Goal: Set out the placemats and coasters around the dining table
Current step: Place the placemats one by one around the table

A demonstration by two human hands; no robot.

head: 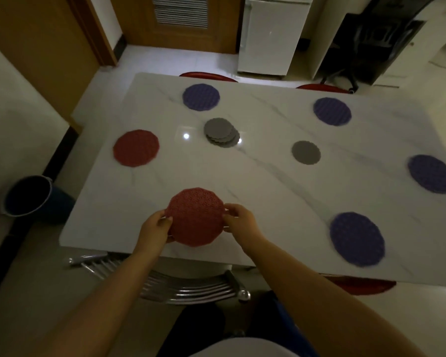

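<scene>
My left hand (pixel 155 229) and right hand (pixel 238 217) pinch opposite rims of a round red woven placemat (pixel 196 217) at the near edge of the white marble dining table (pixel 255 191). Six placemats look placed (this one nearly). Only one grey round coaster (pixel 306 152) is out; the grey coaster stack (pixel 221 132) waits mid-table, so coasters remain.

On the white marble-look table (pixel 268 202), a round red woven placemat (pixel 195 217) lies at the near edge, between the left hand (pixel 153 228) and right hand (pixel 240 219). Another red round placemat (pixel 136 148) sits at the left end. Four round purple placemats ring the rest — two along the far edge (pixel 200 97) (pixel 332 111), one at the right end (pixel 431 173), one near-right (pixel 357 238). A stack of grey round coasters (pixel 221 132) sits mid-table, a single grey coaster (pixel 306 152) to its right.
</scene>
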